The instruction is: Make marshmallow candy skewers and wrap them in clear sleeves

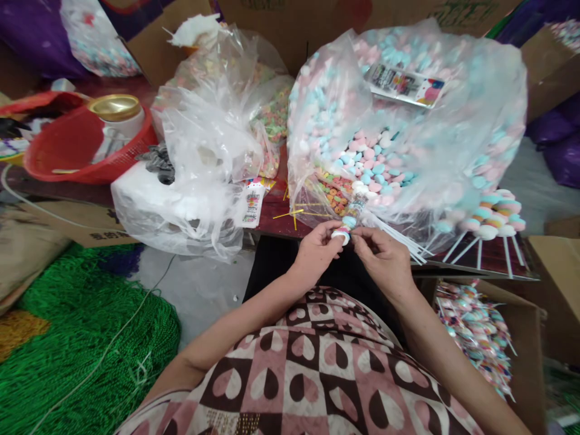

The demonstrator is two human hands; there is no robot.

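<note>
At the table's front edge, my left hand (318,252) pinches a stack of pastel marshmallows (348,222) in blue, pink and white, its upper part seemingly inside a printed clear wrapper. My right hand (381,254) is closed beside the stack's lower right side, thumb and fingertips together; what they hold is too small to make out. Just behind lies a clear bag of colourful candy rings (336,192). White sticks (399,237) rest right of my hands, and yellow twist ties (296,211) lie to the left.
A big bag of marshmallows (317,121) spreads across the table. Finished marshmallow sticks (496,217) lie at the right edge, above a carton (528,350) of wrapped ones. At left are white plastic bags (181,199), a red basket (86,163) and green strands (99,338) on the floor.
</note>
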